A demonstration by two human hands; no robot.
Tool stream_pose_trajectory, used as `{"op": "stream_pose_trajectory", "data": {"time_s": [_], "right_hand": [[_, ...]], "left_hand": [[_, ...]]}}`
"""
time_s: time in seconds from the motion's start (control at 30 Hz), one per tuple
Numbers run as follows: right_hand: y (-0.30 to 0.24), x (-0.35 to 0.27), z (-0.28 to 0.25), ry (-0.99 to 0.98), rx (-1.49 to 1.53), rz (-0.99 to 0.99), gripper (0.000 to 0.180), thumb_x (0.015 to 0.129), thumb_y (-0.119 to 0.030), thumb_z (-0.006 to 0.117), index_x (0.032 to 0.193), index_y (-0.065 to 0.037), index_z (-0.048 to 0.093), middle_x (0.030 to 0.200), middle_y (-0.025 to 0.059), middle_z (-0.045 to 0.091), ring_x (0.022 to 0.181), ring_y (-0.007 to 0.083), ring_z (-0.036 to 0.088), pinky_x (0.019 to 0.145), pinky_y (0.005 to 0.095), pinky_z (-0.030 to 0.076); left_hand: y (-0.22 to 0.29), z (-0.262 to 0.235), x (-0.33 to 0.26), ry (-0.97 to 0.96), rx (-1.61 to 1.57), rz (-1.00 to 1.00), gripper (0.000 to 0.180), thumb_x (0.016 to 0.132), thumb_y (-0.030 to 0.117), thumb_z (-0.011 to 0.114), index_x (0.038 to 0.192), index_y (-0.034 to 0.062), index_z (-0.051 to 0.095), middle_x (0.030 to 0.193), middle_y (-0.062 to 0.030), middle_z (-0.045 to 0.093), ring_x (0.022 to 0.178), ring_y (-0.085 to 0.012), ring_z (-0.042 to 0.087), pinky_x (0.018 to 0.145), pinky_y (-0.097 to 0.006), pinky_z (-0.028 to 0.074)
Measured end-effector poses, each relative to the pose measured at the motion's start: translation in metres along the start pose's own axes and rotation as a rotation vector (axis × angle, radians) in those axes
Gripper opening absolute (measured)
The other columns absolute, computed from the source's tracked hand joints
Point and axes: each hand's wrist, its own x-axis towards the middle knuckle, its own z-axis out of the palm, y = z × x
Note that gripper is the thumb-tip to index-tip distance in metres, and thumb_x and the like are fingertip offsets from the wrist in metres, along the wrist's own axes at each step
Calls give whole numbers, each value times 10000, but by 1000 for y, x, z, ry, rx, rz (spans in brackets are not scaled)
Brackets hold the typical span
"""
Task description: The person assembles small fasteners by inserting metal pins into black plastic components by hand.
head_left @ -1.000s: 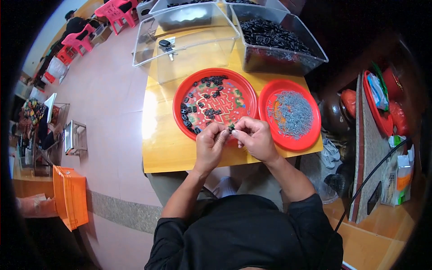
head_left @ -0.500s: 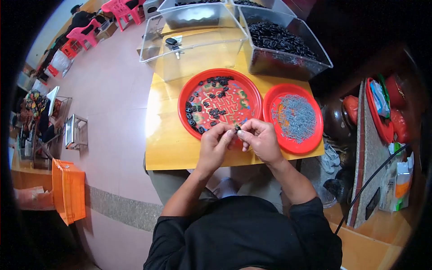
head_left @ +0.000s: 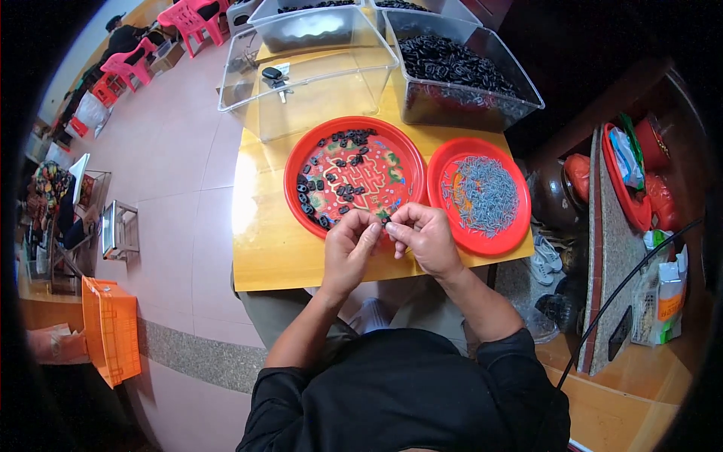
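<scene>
Since a second ago, both hands have stayed at the near rim of the large red plate (head_left: 297, 162). Left hand (head_left: 348, 252) and right hand (head_left: 423, 237): fingers of both pinched together on one small black part (head_left: 385, 221), held above the yellow worktop (head_left: 271, 248). Small red plate (head_left: 520, 188) of grey metal pieces (head_left: 482, 194) just right.

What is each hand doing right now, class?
Left hand: fingers pinched on a small black part.
Right hand: fingers pinched on the same part, above the large red plate.
</scene>
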Motion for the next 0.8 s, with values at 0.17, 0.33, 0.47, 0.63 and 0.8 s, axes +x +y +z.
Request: {"op": "stream_pose_trajectory", "data": {"time_s": [0.17, 0.33, 0.47, 0.63, 0.8], "right_hand": [[5, 0, 1, 19, -173, -124, 71, 805, -15, 585, 749, -14, 542, 634, -15, 518, 508, 38, 493, 444, 190, 421], [1, 1, 0, 52, -225, -179, 93, 789, -16, 594, 725, -22, 528, 625, -28, 506, 516, 25, 468, 445, 188, 389], [2, 4, -11, 53, -69, -109, 43, 798, 19, 576, 783, -16, 555, 688, 8, 538, 528, 59, 524, 469, 189, 462], [2, -1, -23, 131, -40, -158, 57, 804, -3, 579, 754, -11, 553, 642, 1, 532, 523, 47, 501, 461, 195, 451], [9, -2, -19, 122, -7, -154, 49, 807, -7, 581, 766, -7, 553, 645, 3, 528, 530, 51, 501, 469, 198, 463]], "left_hand": [[-8, 1, 1, 54, 211, 106, 63, 856, 61, 544, 825, 8, 532, 699, 21, 498, 630, -37, 442, 555, -189, 367], [-2, 3, 8, 39, 221, 90, 63, 843, 51, 561, 819, -6, 548, 684, 12, 512, 637, -46, 459, 570, -198, 387], [12, -18, 26, 0, 689, 369, 73, 784, 21, 570, 850, 2, 546, 749, -122, 537, 696, -242, 547, 615, -333, 437], [35, -77, 53, 165, 1499, 410, 106, 728, 70, 598, 815, 22, 560, 829, -152, 535, 813, -321, 550, 667, -416, 473], [35, -91, 70, 50, 1783, 305, 105, 676, 112, 634, 730, 25, 610, 823, -150, 562, 790, -302, 581, 650, -381, 503]]}}
